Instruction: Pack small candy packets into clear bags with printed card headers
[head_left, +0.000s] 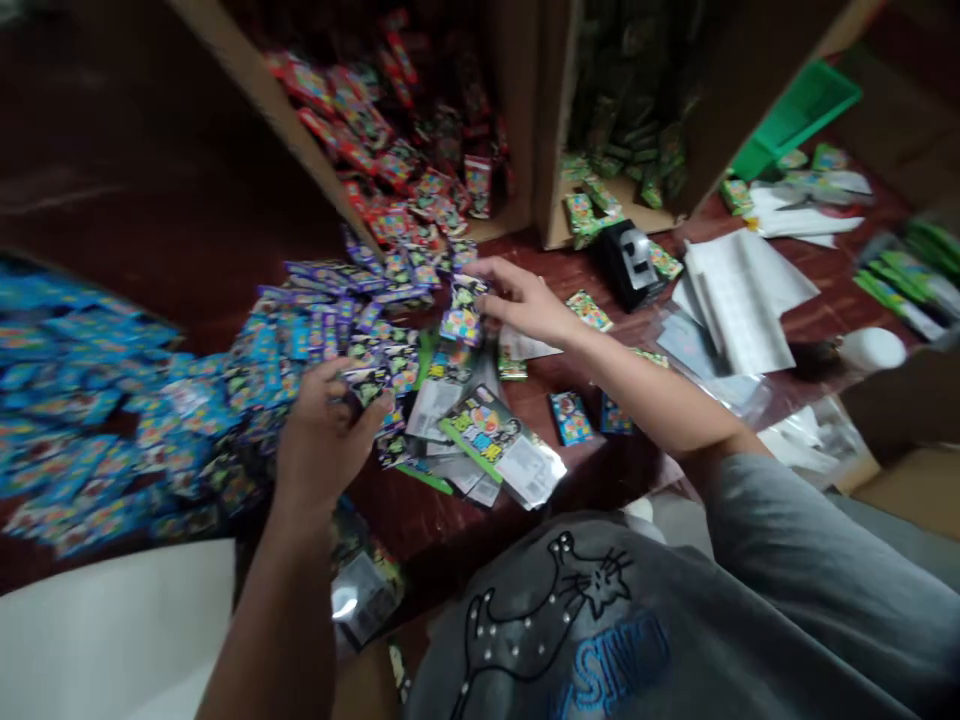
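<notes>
My right hand [529, 300] pinches a small black-and-purple candy packet [462, 310] between thumb and fingers, above the pile. Lower and to the left, my left hand [326, 435] is closed, thumb toward fingers, on another black-and-purple packet [367, 385]. Purple-edged packets [360, 285] lie heaped just beyond both hands. Between the hands and my body, clear printed pouches [487, 440] with green edges overlap on the dark red table [405, 515]. Blur hides the fine print.
Blue packets [82, 400] spread across the left. Cardboard boxes hold red packets [360, 120] and green packets [600, 200] at the back. A black tape dispenser [628, 262], white papers [739, 300], a white-capped bottle [870, 350] and a green tray [799, 115] stand right.
</notes>
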